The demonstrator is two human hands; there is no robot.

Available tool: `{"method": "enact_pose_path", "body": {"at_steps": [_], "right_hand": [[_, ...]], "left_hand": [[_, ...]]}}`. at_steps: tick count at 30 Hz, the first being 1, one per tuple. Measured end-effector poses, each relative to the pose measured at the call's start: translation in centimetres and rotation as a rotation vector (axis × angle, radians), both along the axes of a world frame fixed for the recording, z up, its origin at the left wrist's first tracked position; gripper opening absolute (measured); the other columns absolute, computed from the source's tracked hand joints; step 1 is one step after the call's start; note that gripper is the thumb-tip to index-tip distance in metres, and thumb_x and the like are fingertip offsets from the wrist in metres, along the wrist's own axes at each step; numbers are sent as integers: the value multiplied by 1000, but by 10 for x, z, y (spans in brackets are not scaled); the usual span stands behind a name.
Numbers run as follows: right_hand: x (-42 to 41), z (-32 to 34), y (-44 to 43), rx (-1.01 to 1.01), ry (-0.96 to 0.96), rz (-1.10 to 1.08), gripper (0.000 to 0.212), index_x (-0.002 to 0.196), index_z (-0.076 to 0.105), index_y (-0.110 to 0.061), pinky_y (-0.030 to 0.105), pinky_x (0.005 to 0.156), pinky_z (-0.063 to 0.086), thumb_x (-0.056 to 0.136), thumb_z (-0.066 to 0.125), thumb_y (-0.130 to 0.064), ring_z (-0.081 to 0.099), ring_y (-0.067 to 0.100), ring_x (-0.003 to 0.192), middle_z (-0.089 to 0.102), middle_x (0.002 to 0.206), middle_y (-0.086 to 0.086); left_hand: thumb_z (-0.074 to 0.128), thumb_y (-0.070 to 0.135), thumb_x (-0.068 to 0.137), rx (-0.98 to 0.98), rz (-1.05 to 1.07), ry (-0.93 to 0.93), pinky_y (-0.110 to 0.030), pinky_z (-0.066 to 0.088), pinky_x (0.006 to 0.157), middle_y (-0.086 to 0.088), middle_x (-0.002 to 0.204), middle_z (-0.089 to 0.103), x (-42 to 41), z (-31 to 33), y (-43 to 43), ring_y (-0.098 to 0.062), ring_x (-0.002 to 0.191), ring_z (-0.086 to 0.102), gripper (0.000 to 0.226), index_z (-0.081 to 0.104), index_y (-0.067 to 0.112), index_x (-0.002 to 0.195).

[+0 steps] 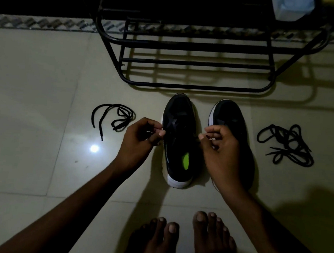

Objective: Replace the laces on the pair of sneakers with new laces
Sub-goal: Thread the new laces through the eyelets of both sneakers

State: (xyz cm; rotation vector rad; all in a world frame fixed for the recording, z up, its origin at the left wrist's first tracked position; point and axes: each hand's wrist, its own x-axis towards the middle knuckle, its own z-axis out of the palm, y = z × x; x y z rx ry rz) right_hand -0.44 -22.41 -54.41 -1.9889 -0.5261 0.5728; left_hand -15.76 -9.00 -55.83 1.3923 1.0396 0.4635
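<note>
Dim light, floor level. Two black sneakers stood side by side on the pale tiled floor, toes pointing away toward a black metal shoe rack.

The left sneaker had a white sole and a green patch on the insole; its opening faced up. A threaded lace crossed its upper eyelets, dark against dark and hard to follow.

Left hand sat just beside the left edge of that sneaker. Its fingers were curled, thumb and forefinger pinching one thin end of the threaded lace. Right hand sat on the other side, between the two shoes and partly covering the right sneaker. Its fingers were likewise curled and pinched on a short dark bit that looked like the other lace end.

The right sneaker showed no lacing that could be made out; its rear half was hidden by the right hand and wrist.

A single loose lace lay looped on the floor well left of the shoes. A tangled pile of laces lay on the floor to the right, near the right sneaker but apart from it.

Bare feet showed at the bottom edge. A bright spot of reflected light sat on the tile left of the left forearm. A pale box stood on the rack, top right.
</note>
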Motion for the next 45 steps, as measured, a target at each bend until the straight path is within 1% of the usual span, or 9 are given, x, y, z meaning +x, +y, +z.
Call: {"method": "enact_pose_path", "body": {"at_steps": [7, 15, 19, 22, 27, 33, 39, 42, 45], "right_hand": [[-15, 17, 34, -75, -559, 272, 27, 111, 65, -18, 46, 94, 47, 88, 67, -30, 53, 28, 110, 55, 114, 4], [-27, -5, 120, -274, -487, 1007, 33, 128, 56, -20, 44, 104, 39, 97, 59, -28, 43, 24, 122, 48, 126, 2], [-36, -17, 143, -262, -585, 1155, 55, 143, 43, -20, 41, 101, 37, 92, 58, -9, 37, 24, 132, 42, 141, 2], [-44, -15, 152, -246, -468, 1267, 67, 147, 35, -25, 43, 110, 22, 88, 60, -5, 20, 13, 149, 32, 156, -3], [-35, -9, 150, -316, -303, 1380, 23, 118, 57, -28, 45, 107, 30, 96, 59, -24, 57, 11, 99, 66, 94, -15], [-8, 5, 136, -84, -205, 1180, 16, 88, 67, -22, 25, 66, 45, 100, 59, -29, 58, -3, 67, 58, 64, -17], [-23, 20, 134, -5, -256, 1221, 17, 95, 68, -17, 35, 67, 51, 100, 58, -29, 62, 9, 71, 66, 73, -3], [-11, 31, 137, 11, -321, 1138, 17, 97, 72, -19, 27, 66, 49, 97, 62, -32, 61, 2, 71, 66, 76, -9], [15, 36, 133, -66, -352, 1146, 21, 92, 74, -22, 30, 70, 50, 94, 62, -40, 61, 2, 75, 69, 78, -8]], "left_hand": [[72, 4, 86, 540, 278, 478, -6, 41, 67, -6, 105, 61, -56, -33, 19, -19, 90, 61, 24, 63, 11, 107], [67, 22, 95, 369, 280, 856, -40, 41, 88, -22, 117, 50, -92, -71, 64, -41, 113, 44, 24, 65, 3, 109], [66, 6, 88, 508, 85, 695, -33, 44, 71, -7, 94, 61, -85, -51, 56, -28, 93, 59, 4, 65, 9, 90], [63, -13, 86, 604, 92, 455, -24, 49, 75, -2, 97, 62, -77, -29, 29, -19, 89, 60, 24, 57, 9, 94], [61, -12, 87, 667, 300, 424, -9, 38, 70, -8, 97, 61, -84, -9, 17, -20, 86, 55, 20, 58, 5, 95], [72, 3, 81, 655, 128, 1047, -39, 37, 67, -7, 99, 60, -142, -22, 54, -33, 95, 50, 23, 63, 16, 97], [85, 31, 80, 267, -214, 238, -31, 46, 100, 21, 126, 65, -87, 21, 36, -5, 124, 59, 69, 49, 33, 139], [72, 27, 93, 324, -167, 236, -38, 55, 78, 9, 85, 72, -72, 25, 35, -10, 85, 70, 10, 70, 27, 103], [63, 23, 99, 399, -40, 295, -35, 48, 65, 13, 77, 67, -83, 23, 43, -8, 75, 64, 19, 67, 27, 81]]}}
